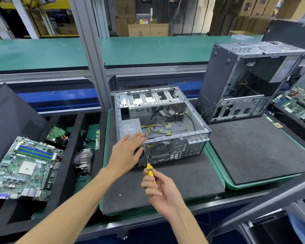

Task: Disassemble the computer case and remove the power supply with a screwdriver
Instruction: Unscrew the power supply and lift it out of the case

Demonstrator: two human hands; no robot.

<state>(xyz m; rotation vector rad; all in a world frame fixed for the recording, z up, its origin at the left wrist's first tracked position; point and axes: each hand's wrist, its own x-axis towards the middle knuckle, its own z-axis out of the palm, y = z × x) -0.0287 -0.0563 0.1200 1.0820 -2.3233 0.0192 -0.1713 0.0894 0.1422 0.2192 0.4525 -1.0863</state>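
- The computer case (163, 120) is laid on its side on a dark foam mat (165, 187), open side up, rear panel turned toward the person.
- The power supply (130, 128), a grey box with a label, is seated inside the case at its near-left corner, just behind the rear panel.
- Yellow and black cables (157, 128) are seen running from the power supply across the case floor.
- A round fan grille (161, 147) is set in the rear panel, right of the power supply.
- The screwdriver (149, 166), yellow-and-black handled, is held with its metal shaft angled up; the tip is placed at the rear panel's upper-left area, beside the fan grille. Whether a screw is engaged cannot be told.
- The right hand (158, 189) is curled round the screwdriver handle, with thumb and fingers wrapped on it, in front of the case.
- The left hand (126, 154) is laid flat with fingers straight and spread against the case's near-left corner, fingertips reaching over the power supply's edge.
- A second case (245, 81) is stood upright to the right of the case, side open.
- A motherboard (23, 166) is placed left of the case on a black tray.
- A heatsink (84, 160) is seen between that motherboard and the case.
- A green conveyor belt (148, 50) is run behind the case.
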